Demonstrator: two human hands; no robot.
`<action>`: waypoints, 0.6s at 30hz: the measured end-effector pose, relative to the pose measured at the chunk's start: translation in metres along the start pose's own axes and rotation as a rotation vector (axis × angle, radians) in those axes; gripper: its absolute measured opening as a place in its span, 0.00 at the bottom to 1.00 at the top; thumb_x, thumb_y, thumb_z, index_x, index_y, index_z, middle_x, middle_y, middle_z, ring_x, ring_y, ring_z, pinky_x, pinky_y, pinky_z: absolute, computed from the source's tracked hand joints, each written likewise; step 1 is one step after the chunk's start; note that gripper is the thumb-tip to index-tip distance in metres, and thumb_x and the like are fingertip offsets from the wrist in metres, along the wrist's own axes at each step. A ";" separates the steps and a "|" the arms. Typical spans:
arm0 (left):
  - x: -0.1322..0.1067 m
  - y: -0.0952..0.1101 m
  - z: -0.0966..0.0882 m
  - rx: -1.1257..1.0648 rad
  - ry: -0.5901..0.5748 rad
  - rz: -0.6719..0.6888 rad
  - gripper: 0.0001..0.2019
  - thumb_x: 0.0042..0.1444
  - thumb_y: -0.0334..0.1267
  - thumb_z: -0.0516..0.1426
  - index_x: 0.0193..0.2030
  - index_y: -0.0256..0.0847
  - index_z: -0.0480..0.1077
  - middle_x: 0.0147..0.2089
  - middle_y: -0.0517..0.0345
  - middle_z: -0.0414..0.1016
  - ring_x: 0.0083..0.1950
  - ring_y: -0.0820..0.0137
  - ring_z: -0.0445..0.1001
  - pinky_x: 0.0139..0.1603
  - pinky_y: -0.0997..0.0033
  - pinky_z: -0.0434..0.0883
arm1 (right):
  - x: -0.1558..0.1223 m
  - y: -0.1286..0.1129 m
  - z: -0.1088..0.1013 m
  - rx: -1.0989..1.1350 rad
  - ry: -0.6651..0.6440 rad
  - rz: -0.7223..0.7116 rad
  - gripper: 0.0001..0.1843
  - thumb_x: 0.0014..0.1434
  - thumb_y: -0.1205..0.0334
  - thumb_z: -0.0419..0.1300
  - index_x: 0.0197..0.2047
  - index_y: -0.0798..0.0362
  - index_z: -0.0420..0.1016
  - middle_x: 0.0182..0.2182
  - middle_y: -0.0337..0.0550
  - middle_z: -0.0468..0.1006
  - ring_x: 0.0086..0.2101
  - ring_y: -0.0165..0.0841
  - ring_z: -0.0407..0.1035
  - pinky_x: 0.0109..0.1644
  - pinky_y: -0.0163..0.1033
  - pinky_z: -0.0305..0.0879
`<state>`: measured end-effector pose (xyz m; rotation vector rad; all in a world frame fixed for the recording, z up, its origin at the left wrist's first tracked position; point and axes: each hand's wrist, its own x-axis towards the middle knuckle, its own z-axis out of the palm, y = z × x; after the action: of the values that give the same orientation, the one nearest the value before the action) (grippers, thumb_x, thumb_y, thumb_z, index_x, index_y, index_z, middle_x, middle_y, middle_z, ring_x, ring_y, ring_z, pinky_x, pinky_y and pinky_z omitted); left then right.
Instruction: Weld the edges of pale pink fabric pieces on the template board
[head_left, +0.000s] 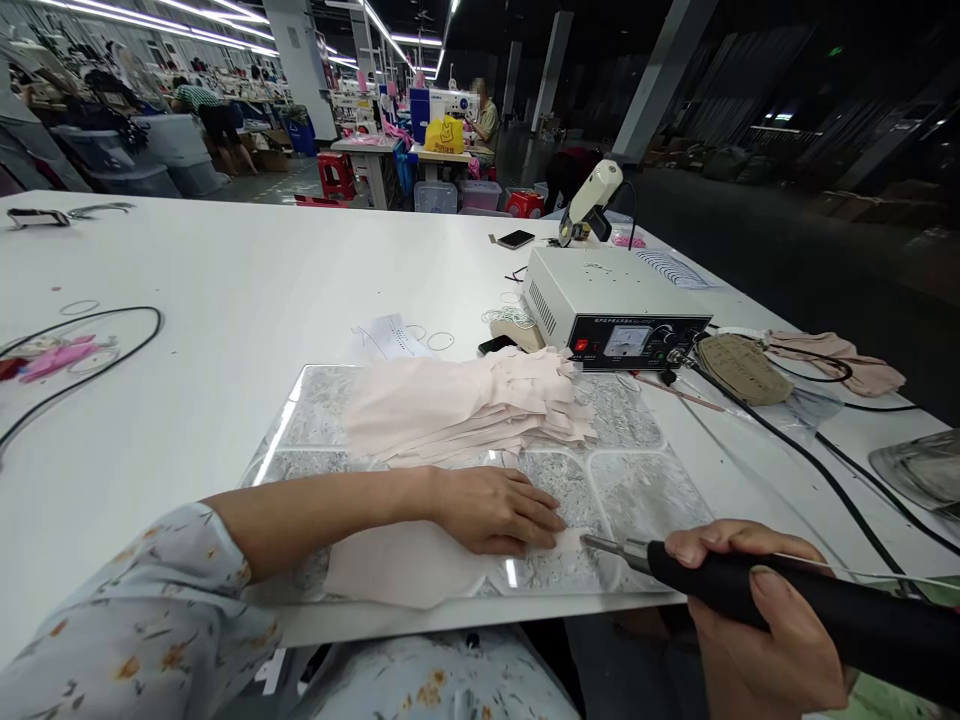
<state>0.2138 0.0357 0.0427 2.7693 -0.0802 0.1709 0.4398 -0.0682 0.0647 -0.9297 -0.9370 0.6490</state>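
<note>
My left hand (501,512) lies flat, fingers stretched out, pressing on a thin pale pink fabric piece (409,565). Part of this piece is hidden under the hand and forearm. In my right hand (772,610) is an ultrasonic hand tool (720,580) with a thick black handle. Its narrow metal tip points left and meets the narrow end of the fabric, just right of my left fingertips. Underneath is a grey stone-patterned mat (652,490) with a glossy surface. Beyond my left hand, a layered stack of pale pink fabric pieces (465,400) rests on the mat.
A white control box (619,300) with a dial stands at the back right, its black cable (802,460) running along the right side. Near it are a phone (516,239), a heat gun-like device (592,200) and a brown oval pad (742,368). Pink scraps (60,358) lie left.
</note>
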 end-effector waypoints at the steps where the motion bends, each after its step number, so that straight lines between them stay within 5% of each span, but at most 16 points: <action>1: 0.000 -0.001 -0.002 0.013 -0.010 -0.003 0.17 0.63 0.37 0.52 0.57 0.37 0.69 0.62 0.50 0.66 0.66 0.63 0.59 0.65 0.64 0.58 | 0.000 0.000 0.000 0.004 0.006 0.007 0.05 0.47 0.62 0.56 0.29 0.54 0.68 0.24 0.38 0.68 0.21 0.31 0.66 0.24 0.42 0.66; 18: 0.004 -0.013 -0.004 0.112 -0.085 0.020 0.24 0.60 0.46 0.55 0.61 0.42 0.66 0.66 0.53 0.60 0.68 0.58 0.56 0.66 0.60 0.57 | 0.003 0.002 -0.005 -0.002 0.042 0.054 0.06 0.43 0.64 0.56 0.28 0.54 0.67 0.23 0.38 0.67 0.21 0.30 0.64 0.24 0.42 0.67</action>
<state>0.2181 0.0486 0.0422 2.8883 -0.1240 0.0651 0.4459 -0.0666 0.0625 -0.9694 -0.8784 0.6720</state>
